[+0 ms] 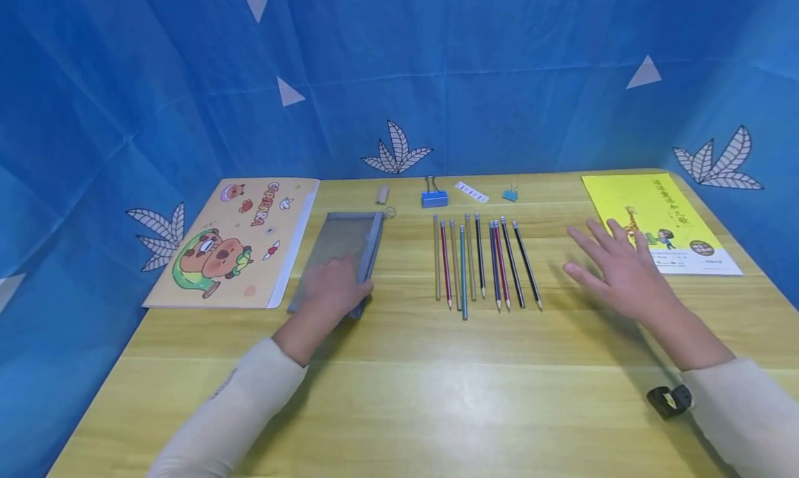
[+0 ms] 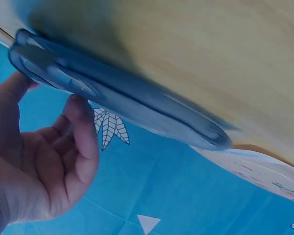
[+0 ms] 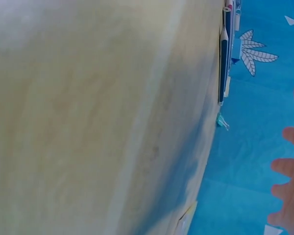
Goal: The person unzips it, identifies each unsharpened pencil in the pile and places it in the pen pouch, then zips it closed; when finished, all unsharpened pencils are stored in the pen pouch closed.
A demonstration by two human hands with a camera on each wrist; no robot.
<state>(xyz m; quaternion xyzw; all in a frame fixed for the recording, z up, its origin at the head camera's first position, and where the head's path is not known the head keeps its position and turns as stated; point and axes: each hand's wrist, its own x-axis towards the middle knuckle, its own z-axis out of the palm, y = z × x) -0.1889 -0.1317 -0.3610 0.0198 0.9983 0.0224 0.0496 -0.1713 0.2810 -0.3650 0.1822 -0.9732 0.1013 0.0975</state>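
The pouch (image 1: 340,232) lies flat on the left half of the table (image 1: 437,388), partly under the left hand (image 1: 329,288). Its long axis runs away from the person, with the far end slanting slightly to the right. The left hand covers part of the near half; the rest extends forward beyond the fingers. The zip edge faces right, toward the pencils (image 1: 463,273). The left hand is nearer to the pouch; the right hand (image 1: 627,277) is well apart from it.

Left hand state: fingers bent, thumb at the right edge of the pouch. The left wrist view shows the thumb and a fingertip at the pouch, but whether they pinch it cannot be told. Right hand state: fingers spread, holding nothing, raised between the pencils and the book (image 1: 680,211).

The pencils form a row, points toward the person where these show. Behind them are 2 clips, 1 large (image 1: 434,199) and 1 small, with a white strip between. The folder (image 1: 231,239) lies left of the pouch.

Visibility limits: motion blur softens the left hand; it hides part of the pouch. The right wrist view cuts off most of the right hand and omits the pouch.
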